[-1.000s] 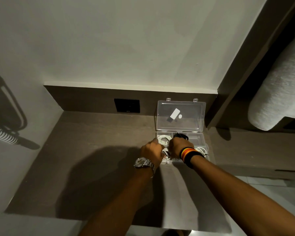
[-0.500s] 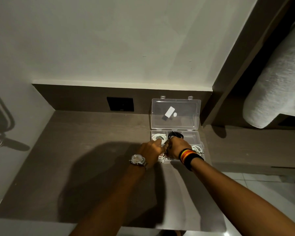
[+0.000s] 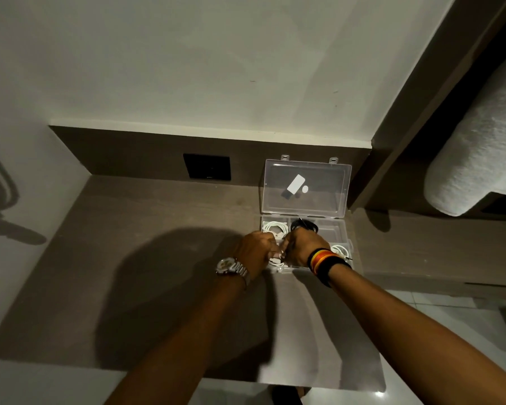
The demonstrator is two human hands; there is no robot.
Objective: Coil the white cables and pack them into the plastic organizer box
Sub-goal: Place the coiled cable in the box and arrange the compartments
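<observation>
1. Left hand (image 3: 256, 248): fingers curled inward over the near-left compartment of the organizer box (image 3: 341, 229), with the fingertips meeting those of the right hand. A bit of white cable (image 3: 276, 261) shows just below the fingertips; whether the left fingers actually pinch it cannot be told
2. Right hand (image 3: 303, 244): fingers bent down and closed toward the left hand over the near-centre part of the box. What they grip is hidden by the knuckles
3. Wrists: a metal watch (image 3: 231, 267) sits on the left wrist, just outside the box's near-left corner. A black band with orange and yellow stripes (image 3: 323, 260) sits on the right wrist, over the box's near edge
4. Box contents: a coiled white cable (image 3: 273, 228) lies in the far-left compartment. A dark coiled item (image 3: 304, 224) lies in the far-centre compartment, just beyond the right hand. Another white coil (image 3: 341, 249) lies in the near-right compartment, beside the striped band
5. Box lid (image 3: 306, 187): clear, open, standing upright at the far side of the box, with a white label near its middle
6. Support: the box rests on a brown desk (image 3: 143, 229), near the desk's far-right corner. A black wall plate (image 3: 207, 166) is mounted on the back panel, to the left of the lid
</observation>
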